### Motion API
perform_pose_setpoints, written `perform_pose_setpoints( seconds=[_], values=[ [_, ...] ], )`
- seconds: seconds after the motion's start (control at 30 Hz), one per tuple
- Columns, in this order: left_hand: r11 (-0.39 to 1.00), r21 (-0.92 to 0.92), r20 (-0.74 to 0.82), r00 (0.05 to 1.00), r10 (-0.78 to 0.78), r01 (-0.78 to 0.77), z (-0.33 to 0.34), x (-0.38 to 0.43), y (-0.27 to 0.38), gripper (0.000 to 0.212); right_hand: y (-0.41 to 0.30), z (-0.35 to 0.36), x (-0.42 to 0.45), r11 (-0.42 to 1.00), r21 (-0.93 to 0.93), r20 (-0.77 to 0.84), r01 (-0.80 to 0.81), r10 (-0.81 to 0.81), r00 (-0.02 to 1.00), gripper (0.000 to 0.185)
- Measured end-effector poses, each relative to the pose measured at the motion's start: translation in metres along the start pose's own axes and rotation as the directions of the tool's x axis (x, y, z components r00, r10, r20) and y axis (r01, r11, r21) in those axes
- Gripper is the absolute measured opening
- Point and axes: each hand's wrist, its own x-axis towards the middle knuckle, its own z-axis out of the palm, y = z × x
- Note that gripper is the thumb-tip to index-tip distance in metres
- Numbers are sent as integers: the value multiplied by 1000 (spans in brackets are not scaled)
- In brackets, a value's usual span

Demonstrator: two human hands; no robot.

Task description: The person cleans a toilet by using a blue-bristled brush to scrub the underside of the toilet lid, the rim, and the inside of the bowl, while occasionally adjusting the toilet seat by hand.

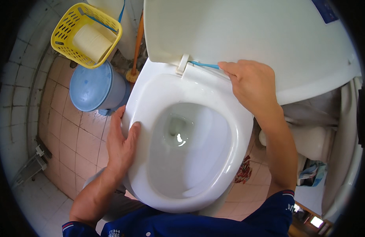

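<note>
Below me is a white toilet with its lid raised and some water in the bowl. My left hand grips the toilet's left edge, thumb on top and fingers on the outer side. In my right hand is a thin blue handle, perhaps a toothbrush's. It reaches left along the gap between the raised lid and the back of the toilet. Its far end meets the white hinge, where the tip is hidden.
Left of the toilet stands a blue lidded bin. A yellow basket above it holds a toilet paper roll. Behind them leans a brush with an orange handle. A washbasin borders the right. A red patterned cloth lies on the floor tiles.
</note>
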Motion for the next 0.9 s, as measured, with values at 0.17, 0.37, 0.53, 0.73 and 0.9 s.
perform_pose_setpoints(
  seconds=[0.17, 0.37, 0.53, 0.73, 0.9],
  values=[
    [998, 53, -53, 998, 24, -21, -3, -1, -5, 56, -1, 5, -6, 999, 52, 9, -5, 5, 1000, 20],
    [996, 87, -65, 998, 12, -6, -1, -1, -2, 57, 4, 12, -4, 990, 140, -41, 20, -14, 999, 25],
    [990, 138, -83, 996, 14, -3, -3, 1, 2, 61, -3, -1, 9, 996, -64, 4, 63, -63, 998, 23],
    [991, 119, -54, 997, 63, -56, -7, 2, -2, 62, -6, -13, 18, 999, -12, 108, 34, -33, 994, 22],
    [979, 9, 23, 979, 205, -205, -15, 1, -7, 64, -24, -22, 28, 995, -104, 206, -9, 31, 978, 20]
  ],
)
